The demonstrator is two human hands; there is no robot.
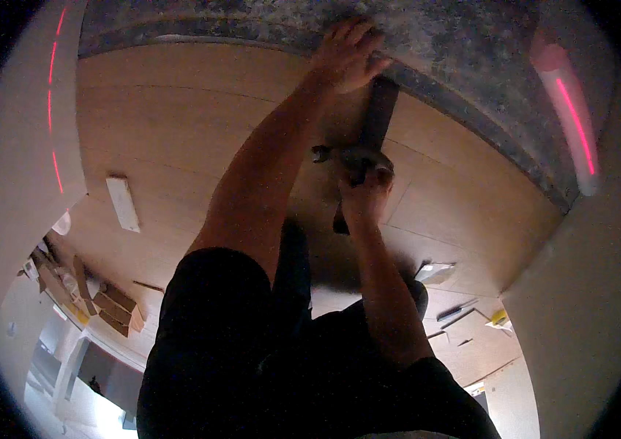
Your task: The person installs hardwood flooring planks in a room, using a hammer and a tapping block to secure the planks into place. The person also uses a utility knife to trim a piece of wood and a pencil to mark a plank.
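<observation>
Currently, your left hand (347,55): one, fingers spread by the grey surface (464,51)
Your right hand (367,203): one, gripping one dark tool (356,155) above the tan floor (193,110)
Dark bar (379,115): one, between both hands

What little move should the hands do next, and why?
Maybe shift the left hand slightly away from the dark strip, because its fingers lie close to the strip's far end while the right hand grips a tool by the near end. It's too dim to tell what the tool is.
</observation>
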